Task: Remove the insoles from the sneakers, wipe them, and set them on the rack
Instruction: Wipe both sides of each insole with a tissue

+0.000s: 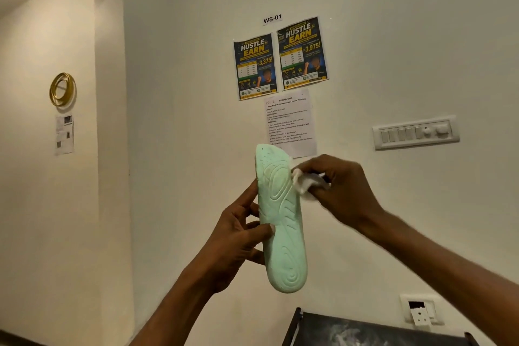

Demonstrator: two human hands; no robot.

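A pale mint-green insole [280, 222] is held upright in front of the wall, its ridged underside facing me. My left hand [238, 236] grips it at mid-length, thumb across the front and fingers behind. My right hand [339, 188] pinches a crumpled white wipe [304, 181] and presses it against the insole's upper right edge. No sneakers are in view.
The dark top of a rack [365, 330] shows at the bottom right, below the hands. On the wall are two posters [280, 59], a task sheet [290, 121], a switch panel [415, 132] and a socket [420, 312]. A gold ring ornament [62, 89] hangs left.
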